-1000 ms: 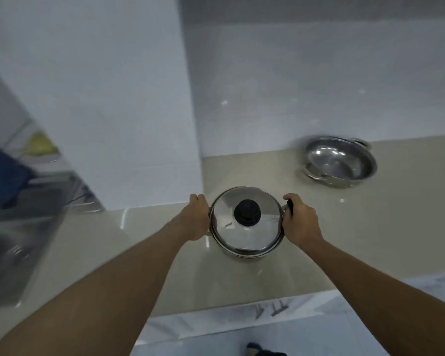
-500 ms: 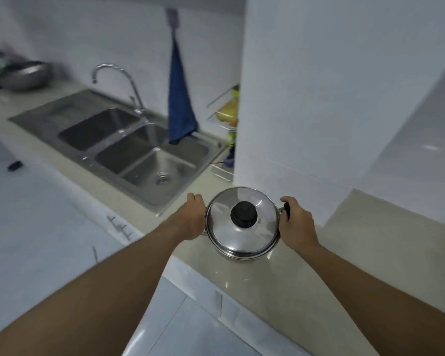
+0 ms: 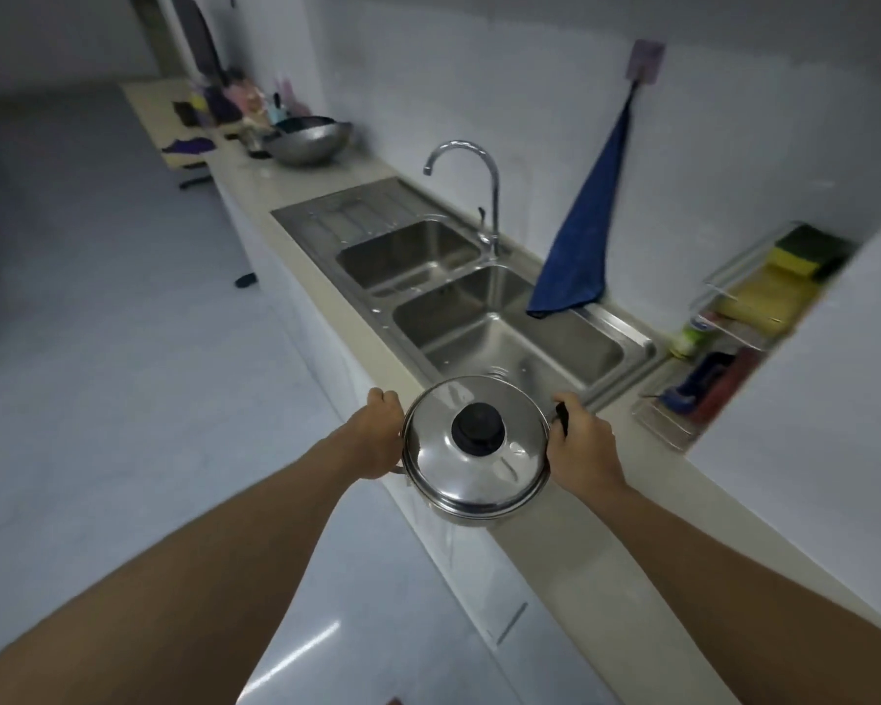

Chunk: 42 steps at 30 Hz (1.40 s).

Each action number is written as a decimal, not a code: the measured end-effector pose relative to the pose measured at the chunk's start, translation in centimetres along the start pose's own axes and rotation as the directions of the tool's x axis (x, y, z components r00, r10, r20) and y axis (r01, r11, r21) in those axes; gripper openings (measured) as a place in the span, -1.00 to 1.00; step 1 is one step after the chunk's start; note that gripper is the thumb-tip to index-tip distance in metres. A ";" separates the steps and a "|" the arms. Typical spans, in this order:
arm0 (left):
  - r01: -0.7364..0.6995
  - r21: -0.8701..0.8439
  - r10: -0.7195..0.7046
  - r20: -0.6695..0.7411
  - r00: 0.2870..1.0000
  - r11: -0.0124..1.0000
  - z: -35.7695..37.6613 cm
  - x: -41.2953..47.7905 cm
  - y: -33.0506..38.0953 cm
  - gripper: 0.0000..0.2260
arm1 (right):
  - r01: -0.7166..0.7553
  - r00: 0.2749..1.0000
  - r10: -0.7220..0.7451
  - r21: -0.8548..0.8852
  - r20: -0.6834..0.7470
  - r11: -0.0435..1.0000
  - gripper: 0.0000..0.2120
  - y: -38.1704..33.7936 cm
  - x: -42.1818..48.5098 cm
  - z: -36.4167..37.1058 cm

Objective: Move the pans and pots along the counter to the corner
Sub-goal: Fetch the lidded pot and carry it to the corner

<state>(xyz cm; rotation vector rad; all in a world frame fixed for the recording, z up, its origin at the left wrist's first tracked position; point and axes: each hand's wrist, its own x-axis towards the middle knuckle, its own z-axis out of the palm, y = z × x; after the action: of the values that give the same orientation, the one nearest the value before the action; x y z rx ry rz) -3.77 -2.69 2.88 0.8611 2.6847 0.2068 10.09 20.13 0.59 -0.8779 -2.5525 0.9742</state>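
A steel pot (image 3: 474,496) with a shiny lid and a black knob hangs in the air over the counter's front edge, just before the sink. My left hand (image 3: 377,435) grips its left handle and my right hand (image 3: 578,445) grips its black right handle. Far along the beige counter (image 3: 606,577) stands a steel wok (image 3: 309,140) with a darker pan resting in it.
A double steel sink (image 3: 459,307) with a curved tap (image 3: 471,185) fills the counter ahead. A blue towel (image 3: 581,246) hangs on the wall. A rack (image 3: 723,338) with sponges and bottles sits in a niche at right. Clutter lies beyond the wok.
The view has swung left from the corner with the steel pan to the sink side. The pot, still held by both hands, has come along and now hangs over the counter edge.
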 end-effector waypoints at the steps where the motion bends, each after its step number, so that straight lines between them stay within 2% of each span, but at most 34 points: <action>1: 0.023 -0.009 -0.023 -0.001 1.000 1.000 -0.8 0.5 -1.7 -0.82 | 0.022 1.000 -0.022 0.008 -0.003 1.000 -0.62 -1.5 0.9 1.2; 3: 0.056 -0.007 -0.056 -0.023 0.998 0.998 -2.2 1.6 -5.1 -0.89 | 0.057 0.998 -0.057 0.026 0.001 0.998 -0.63 -4.4 2.5 3.6; 6: 0.113 -0.008 -0.114 -0.044 0.993 0.994 -4.0 2.9 -9.4 -0.91 | 0.087 0.996 -0.088 0.037 0.019 0.996 -0.64 -8.2 4.7 6.6; 10: 0.154 -0.012 -0.154 -0.069 0.986 0.988 -5.9 4.9 -14.2 -0.85 | 0.113 0.990 -0.118 0.060 0.072 0.992 -0.62 -13.0 8.3 10.0; 13: 0.201 -0.034 -0.203 -0.088 0.975 0.979 -7.3 7.1 -17.7 -0.80 | 0.140 0.985 -0.140 0.013 0.099 0.990 -0.62 -16.3 11.8 12.7; 25: 0.354 -0.075 -0.361 -0.128 0.924 0.932 -14.6 19.9 -31.0 -0.82 | 0.253 0.945 -0.264 0.081 0.192 0.964 -0.65 -28.3 28.7 23.9; 29: 0.403 -0.085 -0.410 -0.115 0.905 0.911 -16.6 23.4 -35.1 -0.80 | 0.297 0.929 -0.302 0.053 0.216 0.953 -0.64 -31.8 33.1 27.3; 33: 0.413 -0.107 -0.424 -0.117 0.898 0.904 -18.4 26.9 -39.6 -0.74 | 0.324 0.915 -0.323 0.039 0.243 0.945 -0.62 -35.5 37.1 30.9; 42: 0.338 -0.025 -0.338 -0.142 0.930 0.941 -23.1 36.3 -53.1 -0.79 | 0.285 0.931 -0.282 0.023 0.231 0.958 -0.62 -44.9 45.3 40.7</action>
<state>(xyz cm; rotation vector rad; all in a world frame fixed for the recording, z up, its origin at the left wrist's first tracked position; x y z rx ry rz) -68.23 -25.26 3.32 0.3815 2.9131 0.1943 -63.16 1.19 2.49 -0.3959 -2.7783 1.0226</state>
